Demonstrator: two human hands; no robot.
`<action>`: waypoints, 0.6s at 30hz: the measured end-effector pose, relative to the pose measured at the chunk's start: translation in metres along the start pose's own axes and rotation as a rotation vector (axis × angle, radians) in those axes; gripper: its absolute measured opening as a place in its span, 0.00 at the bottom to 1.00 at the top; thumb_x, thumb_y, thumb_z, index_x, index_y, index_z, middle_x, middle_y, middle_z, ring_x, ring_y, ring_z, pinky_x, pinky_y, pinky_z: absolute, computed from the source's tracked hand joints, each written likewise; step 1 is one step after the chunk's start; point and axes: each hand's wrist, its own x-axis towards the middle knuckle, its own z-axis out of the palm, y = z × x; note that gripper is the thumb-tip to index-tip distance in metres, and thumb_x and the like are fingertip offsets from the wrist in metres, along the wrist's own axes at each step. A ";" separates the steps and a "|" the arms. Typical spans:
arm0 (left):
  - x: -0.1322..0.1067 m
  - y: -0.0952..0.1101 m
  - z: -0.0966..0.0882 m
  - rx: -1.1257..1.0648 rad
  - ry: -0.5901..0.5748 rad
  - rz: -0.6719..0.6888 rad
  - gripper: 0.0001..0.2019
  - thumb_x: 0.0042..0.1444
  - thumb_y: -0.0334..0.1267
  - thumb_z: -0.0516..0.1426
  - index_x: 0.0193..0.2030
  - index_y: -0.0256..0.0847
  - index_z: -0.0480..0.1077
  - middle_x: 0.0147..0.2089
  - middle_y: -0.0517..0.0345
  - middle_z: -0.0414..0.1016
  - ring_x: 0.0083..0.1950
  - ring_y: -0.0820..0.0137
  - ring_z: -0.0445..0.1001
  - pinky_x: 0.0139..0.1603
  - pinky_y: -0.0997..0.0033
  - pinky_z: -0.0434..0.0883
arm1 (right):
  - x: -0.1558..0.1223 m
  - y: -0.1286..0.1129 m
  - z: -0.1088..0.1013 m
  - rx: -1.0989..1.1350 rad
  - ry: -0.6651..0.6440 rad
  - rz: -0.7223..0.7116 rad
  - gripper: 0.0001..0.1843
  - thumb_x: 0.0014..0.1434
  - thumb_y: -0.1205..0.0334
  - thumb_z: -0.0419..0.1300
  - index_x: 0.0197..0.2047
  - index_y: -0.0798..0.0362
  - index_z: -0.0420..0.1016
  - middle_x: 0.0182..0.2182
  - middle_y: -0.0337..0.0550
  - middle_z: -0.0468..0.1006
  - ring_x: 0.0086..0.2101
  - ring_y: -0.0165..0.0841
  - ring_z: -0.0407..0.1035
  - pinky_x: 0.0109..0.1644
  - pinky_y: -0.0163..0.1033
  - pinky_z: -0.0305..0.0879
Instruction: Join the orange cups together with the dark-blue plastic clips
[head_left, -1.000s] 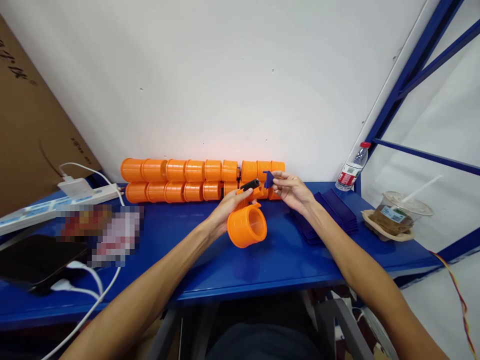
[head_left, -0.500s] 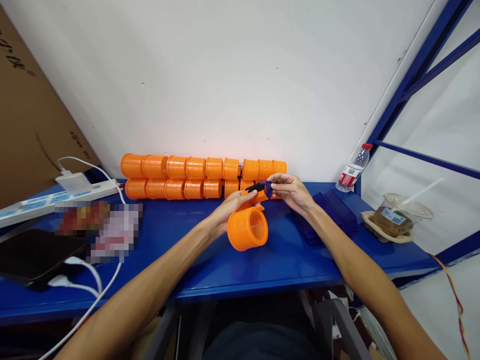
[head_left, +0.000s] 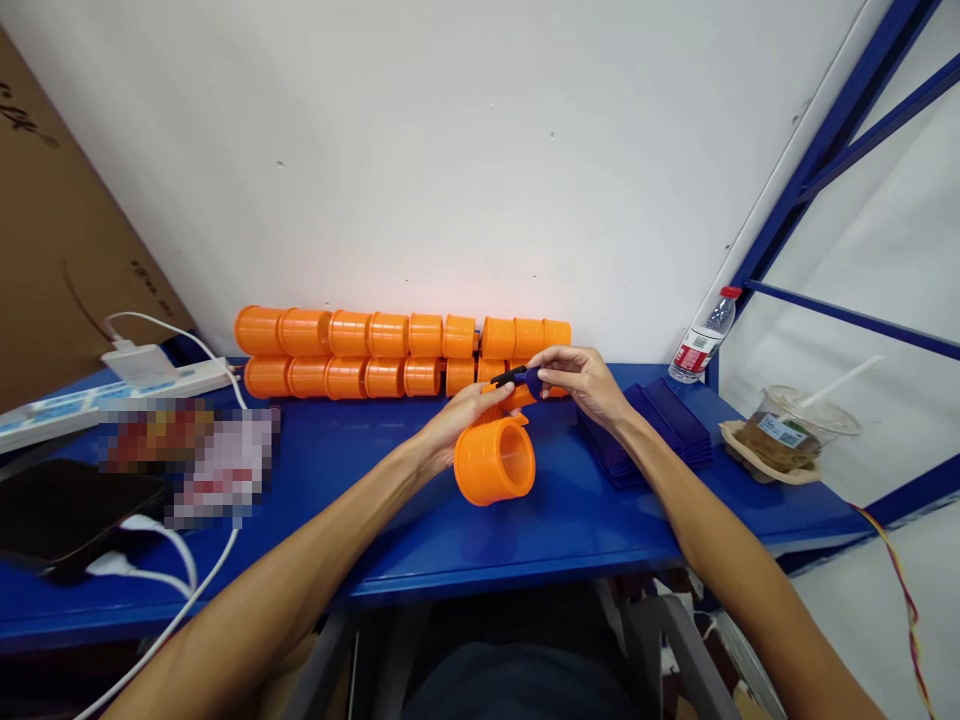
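My left hand [head_left: 459, 418] is closed around the neck of an orange cylindrical plastic part [head_left: 480, 465], whose round open end hangs below the fingers and faces right. A black piece [head_left: 509, 377] sits at the top of this part, by my left thumb. Between the thumb and fingers of my right hand [head_left: 579, 382] is a small dark blue round piece [head_left: 533, 384], held against the end of the black piece. Whether the two are joined cannot be made out. Behind my hands, two stacked rows of similar orange cylinders [head_left: 349, 333] lie along the wall.
Dark blue flat sheets [head_left: 679, 425] lie stacked right of my hands. Farther right are a water bottle [head_left: 703, 338] and a lidded drink cup [head_left: 784, 430] in a carton holder. A power strip [head_left: 180, 383], white cables and a black device [head_left: 75, 510] occupy the left.
My right fingers have turned the dark blue piece, so its rounded side now shows. Both hands stay nearly in place, and the view has shifted slightly.
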 end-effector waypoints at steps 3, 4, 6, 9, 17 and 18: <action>0.001 -0.001 0.000 0.036 -0.040 0.036 0.20 0.51 0.46 0.72 0.38 0.32 0.74 0.28 0.52 0.77 0.27 0.70 0.76 0.28 0.74 0.70 | -0.001 0.001 0.003 -0.002 0.006 -0.018 0.16 0.47 0.55 0.77 0.37 0.52 0.83 0.32 0.38 0.79 0.28 0.28 0.70 0.34 0.36 0.69; 0.000 -0.001 0.000 0.051 -0.054 0.054 0.20 0.50 0.47 0.72 0.38 0.32 0.74 0.28 0.53 0.76 0.27 0.70 0.75 0.29 0.74 0.70 | -0.002 0.000 0.005 -0.001 0.009 -0.028 0.16 0.46 0.56 0.77 0.37 0.52 0.83 0.33 0.38 0.79 0.30 0.29 0.70 0.35 0.36 0.69; -0.002 0.002 0.002 0.077 -0.076 0.099 0.21 0.49 0.47 0.73 0.39 0.34 0.73 0.28 0.55 0.76 0.27 0.71 0.74 0.32 0.72 0.72 | -0.003 -0.001 0.007 -0.003 0.024 -0.046 0.19 0.45 0.57 0.77 0.40 0.50 0.82 0.35 0.38 0.77 0.33 0.29 0.70 0.36 0.35 0.68; -0.008 0.006 0.005 0.141 -0.121 0.166 0.25 0.50 0.49 0.72 0.47 0.35 0.73 0.30 0.56 0.76 0.28 0.71 0.74 0.35 0.70 0.74 | -0.004 -0.005 0.007 -0.017 0.033 -0.037 0.25 0.45 0.55 0.77 0.46 0.49 0.79 0.41 0.39 0.77 0.37 0.30 0.70 0.40 0.35 0.68; -0.015 0.004 0.006 0.408 -0.190 0.251 0.43 0.61 0.56 0.63 0.77 0.40 0.55 0.28 0.58 0.76 0.32 0.68 0.76 0.39 0.70 0.72 | -0.005 0.003 0.004 -0.052 -0.287 0.091 0.29 0.48 0.39 0.74 0.41 0.55 0.81 0.37 0.43 0.80 0.41 0.36 0.73 0.51 0.41 0.66; -0.015 0.004 0.005 0.429 -0.197 0.255 0.44 0.61 0.57 0.62 0.78 0.40 0.53 0.28 0.59 0.76 0.32 0.68 0.76 0.39 0.70 0.72 | -0.006 0.005 0.006 -0.043 -0.288 0.085 0.29 0.47 0.39 0.74 0.41 0.56 0.81 0.37 0.44 0.81 0.41 0.37 0.74 0.53 0.42 0.66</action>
